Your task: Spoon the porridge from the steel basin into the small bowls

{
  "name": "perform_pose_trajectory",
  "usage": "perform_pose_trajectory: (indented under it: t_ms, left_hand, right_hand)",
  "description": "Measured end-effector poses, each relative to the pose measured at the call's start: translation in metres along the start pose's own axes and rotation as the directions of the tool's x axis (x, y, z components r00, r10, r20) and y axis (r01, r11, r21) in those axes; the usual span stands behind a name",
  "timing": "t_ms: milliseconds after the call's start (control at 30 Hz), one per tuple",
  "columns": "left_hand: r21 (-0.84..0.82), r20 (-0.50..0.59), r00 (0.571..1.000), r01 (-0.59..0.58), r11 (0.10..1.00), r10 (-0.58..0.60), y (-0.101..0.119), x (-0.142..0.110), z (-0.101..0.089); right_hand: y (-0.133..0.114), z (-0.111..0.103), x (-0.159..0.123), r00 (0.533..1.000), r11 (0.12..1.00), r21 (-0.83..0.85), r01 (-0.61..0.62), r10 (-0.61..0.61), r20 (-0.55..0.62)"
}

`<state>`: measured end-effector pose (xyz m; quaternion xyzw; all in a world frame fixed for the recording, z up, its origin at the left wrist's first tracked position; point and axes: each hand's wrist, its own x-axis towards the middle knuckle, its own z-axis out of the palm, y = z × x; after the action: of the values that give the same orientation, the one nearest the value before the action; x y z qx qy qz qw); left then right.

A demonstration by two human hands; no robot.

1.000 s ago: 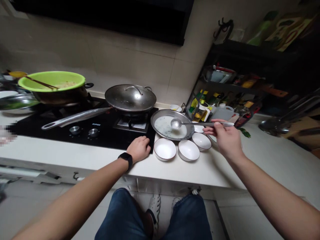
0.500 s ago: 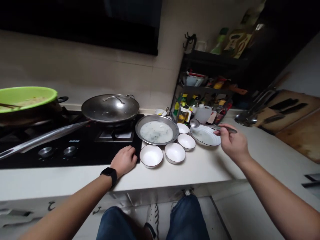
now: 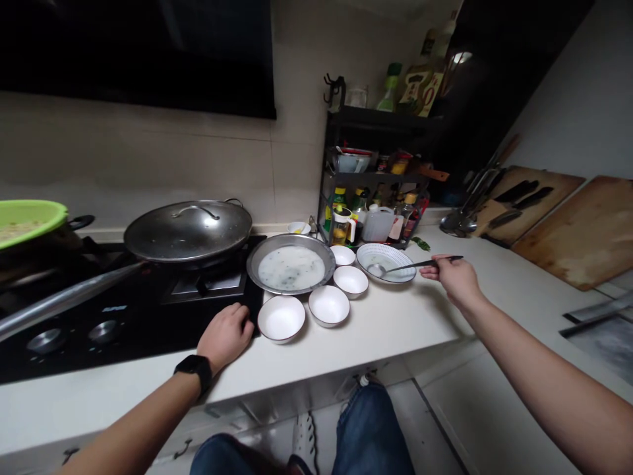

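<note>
My right hand (image 3: 455,280) is closed round the dark handle of a metal spoon (image 3: 380,270). The spoon's head dips into a patterned shallow bowl (image 3: 413,262) that holds a little whitish liquid. To the left of it stands a wide metal basin (image 3: 253,265) of milky soup (image 3: 291,266) with dark green bits. Several small white bowls, including the front one (image 3: 281,318), sit around the basin's near and right sides; those at the front look empty. My left hand (image 3: 226,338), fingers curled in, rests on the hob's front right corner and holds nothing visible.
A lidded wok (image 3: 190,231) stands on the black hob (image 3: 138,313), its long handle (image 3: 69,300) reaching left. A green basin (image 3: 34,218) is at far left. Behind the bowls stands a rack (image 3: 386,119) of bottles; ladles (image 3: 457,224), knives (image 3: 519,191) and cutting boards (image 3: 578,231) stand right.
My right hand has lowered the spoon from above the patterned bowl into it. My left hand stays on the hob's edge. The view has turned a little to the right.
</note>
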<state>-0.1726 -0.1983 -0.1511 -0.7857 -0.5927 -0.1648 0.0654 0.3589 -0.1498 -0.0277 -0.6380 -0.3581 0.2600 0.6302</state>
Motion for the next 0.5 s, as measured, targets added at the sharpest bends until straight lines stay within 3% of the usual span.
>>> perform_pose_trajectory:
  t_ms: [167, 367, 500]
  left_hand:
    - [0.002, 0.010, 1.000, -0.001, 1.000, 0.001, -0.001, 0.000, 0.001]
    - [-0.021, -0.021, 1.000, -0.008, 1.000, 0.007, 0.000, 0.000, 0.001]
    - [-0.019, -0.026, 1.000, -0.008, 1.000, 0.007, 0.001, 0.000, 0.001]
  right_hand:
    - [-0.014, -0.001, 0.000, 0.985, 0.984, 0.080, -0.162, 0.166, -0.048]
    - [-0.044, 0.005, 0.003, 0.994, 0.995, 0.039, -0.096, 0.098, -0.044]
    - [-0.066, 0.026, 0.000, 1.000, 1.000, 0.019, -0.019, 0.019, 0.004]
